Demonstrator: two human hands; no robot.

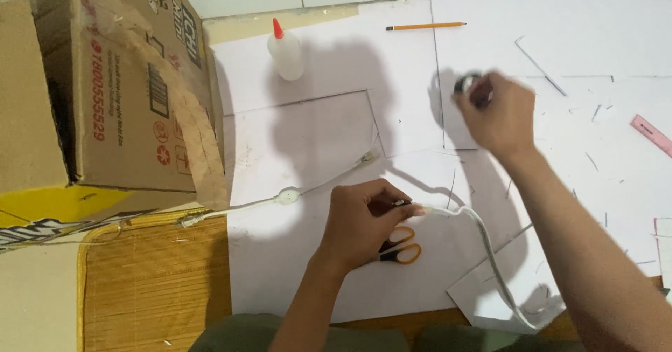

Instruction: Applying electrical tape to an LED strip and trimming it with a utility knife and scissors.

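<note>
My left hand (364, 215) pinches the end of a white flat strip (483, 240) that curves down to the right over the white sheets. Under that hand lie orange-handled scissors (402, 247). My right hand (493, 114) is raised further back and closed on a small dark roll (467, 82), blurred by motion. A thin white cable with an inline switch (288, 196) runs from the cardboard box side toward my left hand.
A large cardboard box (126, 79) stands at the left. A white glue bottle with a red tip (285, 51) and an orange pencil (425, 26) lie at the back. A pink ruler (651, 135) sits at the right edge. White foam sheets (595, 30) cover a woven mat (154, 282).
</note>
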